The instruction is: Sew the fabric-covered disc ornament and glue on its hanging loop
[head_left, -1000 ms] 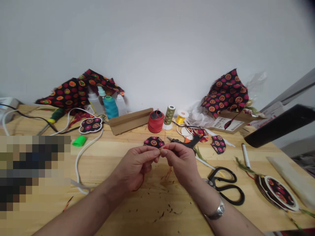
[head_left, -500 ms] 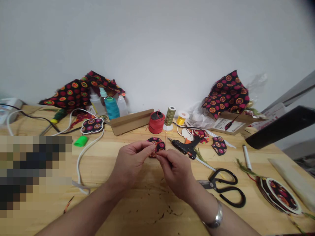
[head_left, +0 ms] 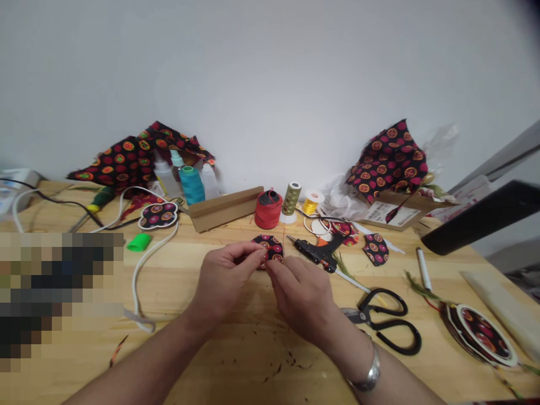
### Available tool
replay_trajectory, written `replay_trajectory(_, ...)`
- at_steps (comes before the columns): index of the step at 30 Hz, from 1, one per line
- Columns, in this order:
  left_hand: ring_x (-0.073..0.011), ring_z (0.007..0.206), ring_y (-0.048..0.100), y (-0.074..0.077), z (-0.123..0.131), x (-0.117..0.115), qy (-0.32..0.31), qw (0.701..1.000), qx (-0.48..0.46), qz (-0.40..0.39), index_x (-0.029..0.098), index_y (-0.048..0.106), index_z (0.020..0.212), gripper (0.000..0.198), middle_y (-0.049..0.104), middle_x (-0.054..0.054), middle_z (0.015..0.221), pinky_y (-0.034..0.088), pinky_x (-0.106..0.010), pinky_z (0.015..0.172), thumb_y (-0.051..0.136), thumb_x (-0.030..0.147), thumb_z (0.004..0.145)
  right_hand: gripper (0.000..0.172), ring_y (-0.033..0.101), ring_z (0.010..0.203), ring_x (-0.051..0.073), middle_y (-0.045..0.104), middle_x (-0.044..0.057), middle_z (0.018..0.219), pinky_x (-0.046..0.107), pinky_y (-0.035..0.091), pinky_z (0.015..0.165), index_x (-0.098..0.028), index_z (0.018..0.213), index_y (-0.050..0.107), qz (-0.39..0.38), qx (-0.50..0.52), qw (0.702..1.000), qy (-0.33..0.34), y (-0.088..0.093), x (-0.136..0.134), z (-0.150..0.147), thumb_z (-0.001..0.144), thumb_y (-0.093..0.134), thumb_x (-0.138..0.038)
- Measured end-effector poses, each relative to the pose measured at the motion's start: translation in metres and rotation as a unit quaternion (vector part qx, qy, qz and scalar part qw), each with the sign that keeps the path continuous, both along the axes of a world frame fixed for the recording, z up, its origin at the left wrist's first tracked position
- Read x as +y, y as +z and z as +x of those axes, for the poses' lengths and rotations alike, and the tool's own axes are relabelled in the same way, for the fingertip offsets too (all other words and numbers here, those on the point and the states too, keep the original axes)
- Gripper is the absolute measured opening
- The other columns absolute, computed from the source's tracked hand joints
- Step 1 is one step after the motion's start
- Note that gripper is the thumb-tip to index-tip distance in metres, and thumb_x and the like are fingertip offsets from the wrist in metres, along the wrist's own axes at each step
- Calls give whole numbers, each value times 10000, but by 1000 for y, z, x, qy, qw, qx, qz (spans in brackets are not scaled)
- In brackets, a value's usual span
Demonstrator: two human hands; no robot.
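My left hand (head_left: 225, 279) and my right hand (head_left: 302, 296) meet over the middle of the wooden table (head_left: 253, 360). Both pinch a thin red thread (head_left: 283, 236) between thumb and fingers, their tips touching. The thread runs up toward a red spool (head_left: 267, 210). Just behind my fingertips lies a small fabric-covered piece (head_left: 270, 246), black with red and orange circles. A metal watch sits on my right wrist.
A black glue gun (head_left: 316, 251), black scissors (head_left: 390, 323) and a white pen (head_left: 422, 269) lie to the right. Olive, yellow and teal spools (head_left: 190, 184), bottles, a cardboard strip (head_left: 223, 209), patterned fabric (head_left: 130, 153), a white cable (head_left: 141, 264) and a round disc (head_left: 481, 332) surround them.
My hands dropped lower and drew left toward the fabric piece, and my right hand turned palm down, still pinching the thread.
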State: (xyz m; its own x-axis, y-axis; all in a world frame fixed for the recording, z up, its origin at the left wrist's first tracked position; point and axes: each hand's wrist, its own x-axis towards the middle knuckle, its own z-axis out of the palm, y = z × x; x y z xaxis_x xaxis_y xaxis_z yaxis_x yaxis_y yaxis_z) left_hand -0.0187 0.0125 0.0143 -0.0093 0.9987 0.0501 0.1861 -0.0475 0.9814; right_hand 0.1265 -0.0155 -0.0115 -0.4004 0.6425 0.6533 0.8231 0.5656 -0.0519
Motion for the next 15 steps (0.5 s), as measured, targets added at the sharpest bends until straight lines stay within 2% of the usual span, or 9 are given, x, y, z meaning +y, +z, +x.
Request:
replay_trajectory(5,-144,674,629,1,2,0,13,1000,-9,-11,187,733,678,73,730,2,694,486,-209,651,685,236,651,183,471,578,151,567,29,675,291,294,535,-165,952,596,0,-47,999,-24,-3,0,2,847,453,-122)
replay_trajectory(7,-122,593,597,2,2,0,18,999,-36,-37,182,732,674,78,709,3,638,461,-188,550,688,239,645,177,483,589,149,575,28,686,288,299,537,-165,954,589,-7,-49,999,-22,-6,0,2,850,452,-122)
replay_trajectory(9,-78,441,490,0,2,1,19,993,-85,-81,172,727,689,108,643,21,517,359,-165,398,694,262,640,165,498,602,145,584,29,699,283,306,538,-165,943,585,-19,-51,998,-15,-8,0,1,852,454,-126)
replay_trajectory(11,-39,348,331,-4,2,2,11,981,-151,-121,161,716,703,145,552,51,423,216,-157,321,706,287,631,161,511,614,145,590,31,711,280,313,537,-161,940,583,-34,-59,998,-11,-9,0,0,846,458,-123)
replay_trajectory(13,-25,346,272,-8,2,3,-2,972,-189,-142,155,706,695,150,549,52,440,170,-158,322,711,289,629,172,517,624,148,594,32,727,283,318,531,-155,953,580,-43,-73,996,-5,-8,-1,0,831,467,-111)
replay_trajectory(15,-24,360,286,-10,2,4,-8,973,-183,-138,157,704,676,131,594,38,500,184,-161,333,709,280,633,181,513,621,151,591,28,725,288,318,522,-150,958,580,-41,-85,996,4,-6,-2,1,821,473,-101)
